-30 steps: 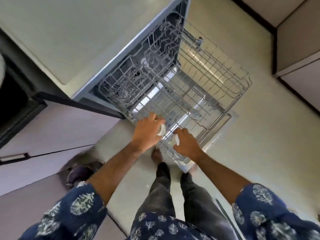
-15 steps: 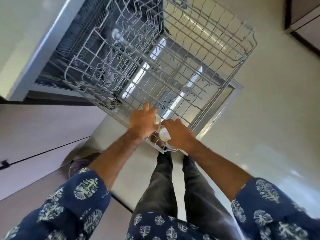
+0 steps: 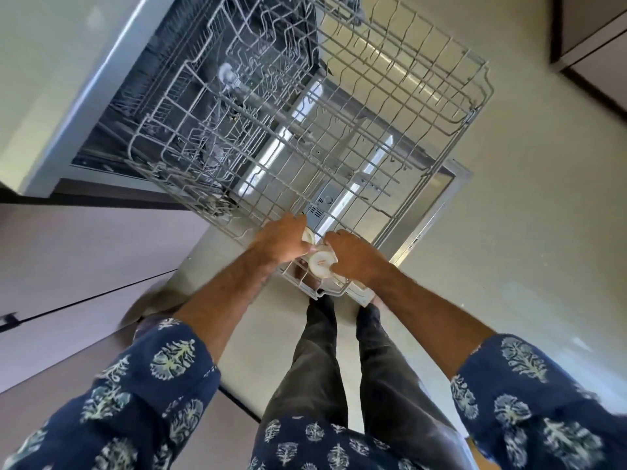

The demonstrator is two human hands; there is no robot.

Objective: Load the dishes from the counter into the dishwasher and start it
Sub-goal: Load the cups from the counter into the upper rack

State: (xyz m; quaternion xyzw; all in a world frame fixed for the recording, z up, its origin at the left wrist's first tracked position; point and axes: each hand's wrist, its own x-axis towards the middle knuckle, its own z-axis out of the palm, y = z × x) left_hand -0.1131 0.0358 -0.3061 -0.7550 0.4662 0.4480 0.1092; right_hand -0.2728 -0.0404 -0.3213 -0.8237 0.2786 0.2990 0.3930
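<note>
Since the earlier frame, both hands are brought closer together at the near corner of the pulled-out grey wire dishwasher rack (image 3: pixel 339 137) | small white ceramic cup (image 3: pixel 320 263) is gripped by right hand (image 3: pixel 354 257) | second white cup (image 3: pixel 308 236) is held under curled left hand (image 3: pixel 283 240)

Left hand (image 3: pixel 281 240) and right hand (image 3: pixel 353 256) curled, arms outstretched.

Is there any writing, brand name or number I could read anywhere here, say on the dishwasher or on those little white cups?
None can be read.
White cup in the right hand: a faint reddish mark on its base, too small and blurred to read.
Dishwasher door: the detergent panel shows no legible lettering.
Upper rack and the cup in the left hand: no text visible.
</note>
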